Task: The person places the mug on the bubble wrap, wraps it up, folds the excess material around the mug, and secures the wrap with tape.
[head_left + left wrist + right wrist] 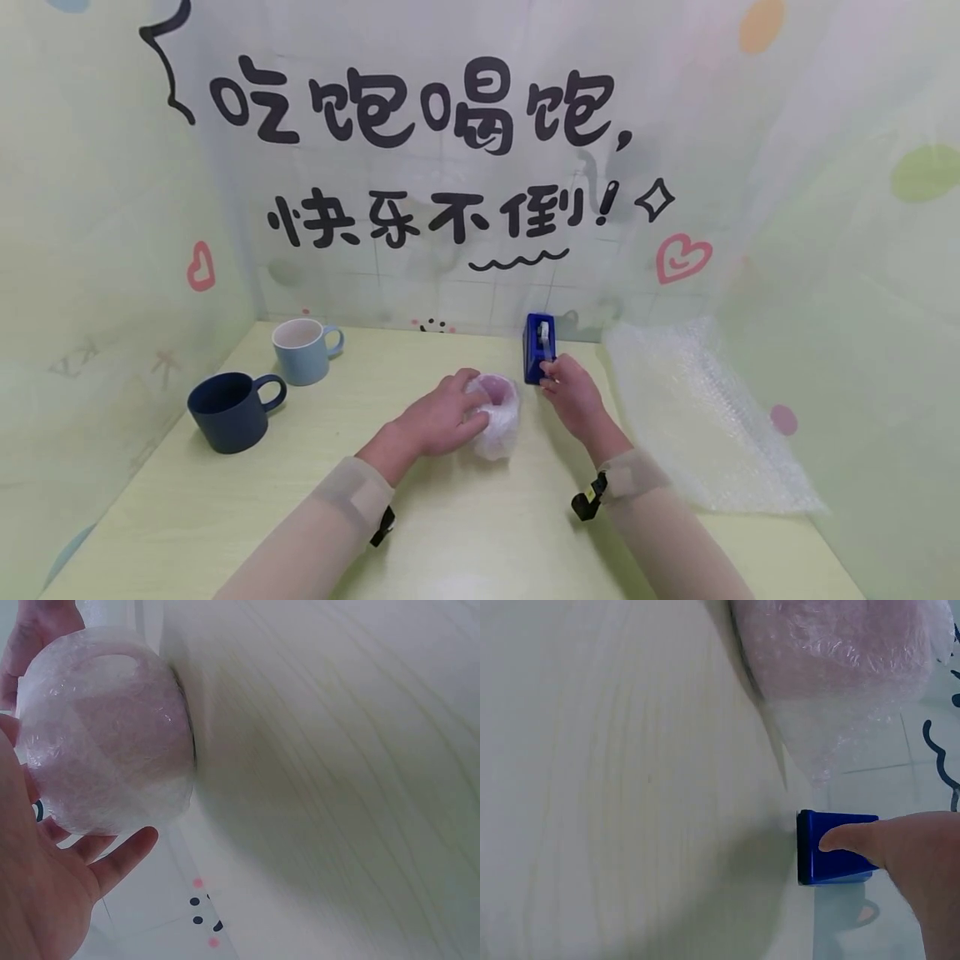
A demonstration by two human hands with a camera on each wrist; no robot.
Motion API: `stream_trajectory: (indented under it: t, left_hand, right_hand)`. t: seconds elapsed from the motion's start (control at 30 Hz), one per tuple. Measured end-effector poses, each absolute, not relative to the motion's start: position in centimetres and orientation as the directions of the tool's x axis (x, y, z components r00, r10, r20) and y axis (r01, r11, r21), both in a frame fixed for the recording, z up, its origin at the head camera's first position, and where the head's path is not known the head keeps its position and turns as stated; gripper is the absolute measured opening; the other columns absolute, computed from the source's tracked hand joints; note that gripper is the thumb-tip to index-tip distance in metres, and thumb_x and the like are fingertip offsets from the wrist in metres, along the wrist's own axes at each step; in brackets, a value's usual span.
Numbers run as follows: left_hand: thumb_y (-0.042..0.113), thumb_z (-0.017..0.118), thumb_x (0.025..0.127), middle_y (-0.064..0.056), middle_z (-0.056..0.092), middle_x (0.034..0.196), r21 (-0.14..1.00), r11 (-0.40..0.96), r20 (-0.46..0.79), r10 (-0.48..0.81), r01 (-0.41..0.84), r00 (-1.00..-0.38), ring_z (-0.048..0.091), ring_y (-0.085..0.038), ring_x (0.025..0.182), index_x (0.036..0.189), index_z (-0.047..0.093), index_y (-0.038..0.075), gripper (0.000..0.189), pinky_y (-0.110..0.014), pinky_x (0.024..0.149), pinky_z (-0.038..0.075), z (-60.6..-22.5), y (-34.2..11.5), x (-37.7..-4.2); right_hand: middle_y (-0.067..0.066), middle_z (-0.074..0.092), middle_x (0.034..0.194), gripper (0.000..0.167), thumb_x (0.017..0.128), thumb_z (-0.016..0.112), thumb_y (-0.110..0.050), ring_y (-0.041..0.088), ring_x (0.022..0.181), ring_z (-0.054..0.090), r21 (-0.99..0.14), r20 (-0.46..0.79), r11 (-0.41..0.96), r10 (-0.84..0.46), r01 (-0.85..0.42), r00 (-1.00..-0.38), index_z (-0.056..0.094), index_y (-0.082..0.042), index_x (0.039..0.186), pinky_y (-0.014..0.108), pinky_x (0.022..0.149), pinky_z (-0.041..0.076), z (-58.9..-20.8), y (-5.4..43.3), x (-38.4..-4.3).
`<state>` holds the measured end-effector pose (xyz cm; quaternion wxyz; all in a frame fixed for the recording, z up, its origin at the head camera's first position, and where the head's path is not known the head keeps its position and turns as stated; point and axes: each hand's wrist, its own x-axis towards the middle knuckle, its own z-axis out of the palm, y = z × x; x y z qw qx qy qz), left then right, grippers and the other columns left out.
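Observation:
A pink mug wrapped in bubble wrap (501, 429) stands on the table in the middle of the head view. My left hand (450, 414) holds it from the left, fingers around its side and rim. The left wrist view shows the wrapped mug (112, 742) close up, its handle outline under the clear wrap. To its right is a blue tape dispenser (534, 350). At the dispenser's near end my right hand (573, 396) pinches the end of the tape (547, 343). Its thumb lies before the dispenser (832, 864) in the right wrist view; the fingertips are partly hidden.
A light blue mug (302, 362) and a dark blue mug (228, 421) stand at the left of the table. A sheet of bubble wrap (705, 417) lies along the right side. Printed curtain walls (450, 283) enclose the back and both sides.

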<state>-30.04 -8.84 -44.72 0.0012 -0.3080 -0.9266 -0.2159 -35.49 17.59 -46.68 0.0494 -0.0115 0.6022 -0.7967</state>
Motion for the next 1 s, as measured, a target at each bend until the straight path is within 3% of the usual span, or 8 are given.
stream_trajectory:
  t: [0.17,0.23,0.37,0.47,0.53,0.77,0.9,1.0]
  left_hand:
    - [0.039,0.044,0.109,-0.025,0.04,0.168,0.399,0.717,0.136,0.569,0.571,-0.811,0.049,-0.047,0.148,0.137,0.074,0.012,0.05,-0.059,0.118,0.052,-44.9,-8.9,-30.0]
    - [0.039,0.044,0.109,-0.026,0.04,0.168,0.399,0.714,0.137,0.573,0.575,-0.808,0.049,-0.047,0.148,0.138,0.074,0.012,0.05,-0.059,0.117,0.052,-44.9,-8.9,-30.1]
    - [0.039,0.045,0.109,-0.026,0.04,0.168,0.397,0.712,0.146,0.574,0.579,-0.806,0.049,-0.048,0.148,0.138,0.074,0.011,0.05,-0.06,0.117,0.052,-44.8,-9.0,-30.1]
    - [0.04,0.045,0.109,-0.026,0.04,0.168,0.397,0.712,0.146,0.574,0.579,-0.806,0.049,-0.048,0.148,0.139,0.074,0.011,0.051,-0.061,0.117,0.052,-44.8,-9.1,-30.0]
    - [0.04,0.045,0.109,-0.026,0.04,0.168,0.399,0.713,0.14,0.574,0.577,-0.807,0.049,-0.048,0.148,0.139,0.074,0.011,0.051,-0.061,0.117,0.052,-44.8,-9.1,-30.0]
    - [0.04,0.045,0.108,-0.025,0.04,0.169,0.406,0.719,0.13,0.565,0.564,-0.815,0.049,-0.046,0.148,0.139,0.074,0.012,0.05,-0.06,0.118,0.052,-44.8,-9.0,-29.9]
    - [0.04,0.045,0.109,-0.024,0.04,0.169,0.409,0.716,0.136,0.566,0.566,-0.813,0.049,-0.046,0.148,0.14,0.073,0.013,0.05,-0.06,0.118,0.052,-44.7,-9.0,-29.9]
    - [0.04,0.045,0.109,-0.025,0.039,0.169,0.408,0.715,0.132,0.569,0.568,-0.811,0.048,-0.047,0.149,0.14,0.073,0.012,0.05,-0.06,0.118,0.052,-44.6,-9.0,-29.9]
  right_hand:
    - [0.035,0.033,0.162,0.029,0.107,0.04,-0.006,0.049,0.156,0.035,-0.963,-0.012,-0.265,-0.147,0.051,-0.989,0.048,-0.014,0.081,0.056,0.136,0.013,-46.8,17.7,-34.3]
    - [0.036,0.044,0.159,0.025,0.109,0.044,-0.009,0.05,0.158,0.041,-0.985,-0.058,-0.154,-0.104,0.074,-0.993,0.057,-0.01,0.088,0.061,0.137,0.021,-46.4,17.4,-33.4]
    - [0.019,0.076,0.117,0.026,0.105,0.055,-0.018,0.027,0.104,0.077,-0.958,-0.202,0.206,-0.003,0.197,-0.979,0.071,0.003,0.108,0.041,0.096,0.063,-45.9,16.8,-31.5]
    - [0.004,0.075,0.088,0.029,0.105,0.06,-0.02,0.01,0.072,0.069,-0.871,-0.256,0.427,0.028,0.243,-0.966,0.076,0.005,0.105,0.025,0.065,0.054,-46.4,16.9,-30.7]
    - [0.001,0.072,0.074,0.029,0.104,0.063,-0.02,0.008,0.06,0.061,-0.81,-0.258,0.536,0.044,0.241,-0.965,0.076,0.001,0.089,0.022,0.055,0.045,-47.1,17.1,-30.8]
    - [-0.004,0.053,0.047,0.041,0.087,0.064,-0.025,0.013,0.045,0.048,-0.563,-0.229,0.816,-0.001,0.132,-0.973,0.062,-0.018,0.047,0.027,0.048,0.036,-52.0,19.3,-35.3]
    - [-0.005,0.051,0.048,0.057,0.097,0.071,-0.046,0.015,0.048,0.052,-0.387,-0.23,0.92,-0.025,0.068,-0.973,0.058,-0.021,0.048,0.031,0.054,0.041,-52.2,20.1,-36.9]
    - [0.003,0.063,0.064,0.054,0.098,0.075,-0.051,0.021,0.062,0.06,-0.407,-0.199,0.909,0.012,0.094,-0.98,0.067,-0.011,0.064,0.038,0.064,0.051,-49.4,19.3,-36.3]
